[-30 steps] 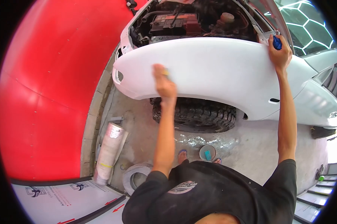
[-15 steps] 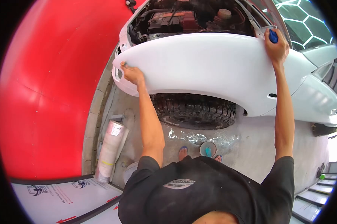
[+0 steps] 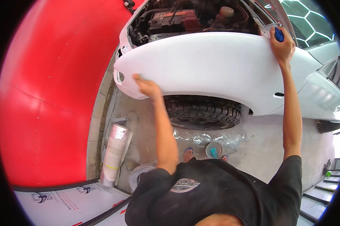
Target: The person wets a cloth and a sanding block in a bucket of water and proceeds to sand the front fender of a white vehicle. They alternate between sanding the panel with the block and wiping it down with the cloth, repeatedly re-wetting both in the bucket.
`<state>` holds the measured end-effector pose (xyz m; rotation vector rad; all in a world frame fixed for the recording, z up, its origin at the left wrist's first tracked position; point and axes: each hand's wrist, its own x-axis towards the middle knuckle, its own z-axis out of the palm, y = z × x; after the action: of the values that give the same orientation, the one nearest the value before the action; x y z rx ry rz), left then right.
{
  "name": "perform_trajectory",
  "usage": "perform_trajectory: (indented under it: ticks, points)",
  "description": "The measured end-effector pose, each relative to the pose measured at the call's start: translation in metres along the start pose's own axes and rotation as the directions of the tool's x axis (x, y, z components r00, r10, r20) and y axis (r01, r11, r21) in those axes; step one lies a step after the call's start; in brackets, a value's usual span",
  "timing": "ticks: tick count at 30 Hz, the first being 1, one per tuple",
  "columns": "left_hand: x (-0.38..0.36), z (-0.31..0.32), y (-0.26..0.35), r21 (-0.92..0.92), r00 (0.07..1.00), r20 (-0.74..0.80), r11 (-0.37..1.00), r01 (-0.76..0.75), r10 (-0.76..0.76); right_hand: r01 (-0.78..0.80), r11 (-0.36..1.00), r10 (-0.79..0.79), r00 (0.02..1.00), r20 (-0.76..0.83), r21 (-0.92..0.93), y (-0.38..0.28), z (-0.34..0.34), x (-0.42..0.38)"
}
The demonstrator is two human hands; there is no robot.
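Right grip (image 3: 284, 48) closed round blue item (image 3: 279, 34) at white fender's (image 3: 215, 62) upper rear edge. Left grip (image 3: 148, 88) at fender's front, blurred; cannot tell if closed. Fender above tyre (image 3: 207, 113); probably stiff, slick, easily scratched; best held along top edge.

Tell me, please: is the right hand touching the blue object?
Touching. The head view shows the blue object gripped in the right hand, no gap visible.

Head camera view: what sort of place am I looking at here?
Probably a car body or detailing workshop. The signs are the dark exposed engine bay behind the curved white fender, the white hexagonal light pattern on the dark glass, and the round grey bucket on the grey floor.
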<state>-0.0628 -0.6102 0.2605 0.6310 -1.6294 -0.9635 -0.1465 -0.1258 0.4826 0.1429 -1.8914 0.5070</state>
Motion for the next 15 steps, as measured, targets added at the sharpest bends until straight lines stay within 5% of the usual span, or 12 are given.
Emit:
perform_trajectory:
  ticks: [1,2,4,6,9,12,14,15]
  points:
    - [-0.036,0.007,-0.001,-0.058,0.98,-0.042,0.979,-0.195,0.193,0.0,1.0,0.0,1.0,0.001,-0.008,0.002,0.001,0.0]
    - [-0.064,0.004,-0.011,-0.041,0.898,0.089,0.902,-0.43,0.432,0.001,1.0,-0.001,1.0,-0.003,-0.011,0.004,0.003,0.0]
    - [-0.054,-0.004,-0.016,-0.061,0.888,0.075,0.89,-0.451,0.455,0.012,1.0,-0.012,1.0,-0.01,-0.011,0.007,0.005,0.0]
    - [0.017,-0.013,-0.041,-0.02,0.997,0.052,0.998,0.063,-0.062,0.012,1.0,-0.012,1.0,-0.002,-0.01,0.008,0.005,0.0]
    - [0.096,-0.022,-0.097,0.288,0.894,0.182,0.892,0.349,-0.409,-0.021,0.999,0.022,1.0,0.009,-0.045,0.002,0.001,0.0]
    - [-0.003,-0.011,-0.032,0.012,0.997,0.008,0.997,0.079,-0.079,0.01,1.0,-0.01,1.0,-0.013,-0.024,0.01,0.006,0.001]
    - [-0.06,-0.01,-0.017,0.036,0.922,0.007,0.921,-0.388,0.388,0.013,1.0,-0.013,1.0,0.002,-0.006,0.009,0.005,0.0]
    - [-0.059,-0.016,-0.008,-0.043,0.951,0.006,0.95,-0.31,0.311,0.028,1.0,-0.028,1.0,0.005,-0.01,0.012,0.005,0.001]
